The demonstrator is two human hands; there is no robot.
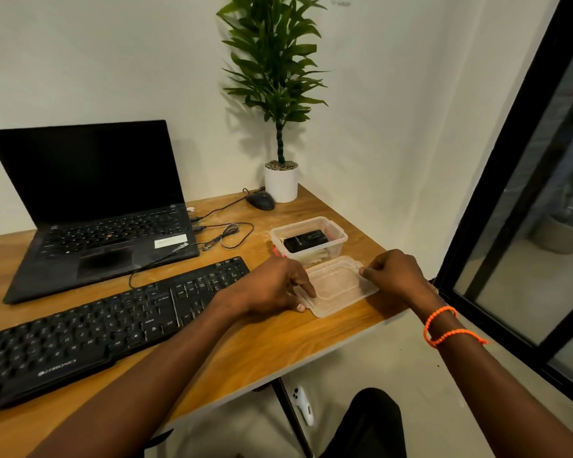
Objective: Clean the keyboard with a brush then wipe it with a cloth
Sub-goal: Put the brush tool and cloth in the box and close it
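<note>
Small office or home-office corner. Wooden desk (245, 342) set against plain white walls, carrying an open black laptop (93, 206), a separate black keyboard (96, 328), a wired mouse (260, 200) and loose cables (225, 234). Potted plant (278, 94) in the corner; black-framed glass partition (497, 200) at right.

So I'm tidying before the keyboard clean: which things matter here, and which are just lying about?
For the job: keyboard; open plastic container; its lid, held by left hand and right hand.
Lying about: laptop; mouse; potted plant.
</note>
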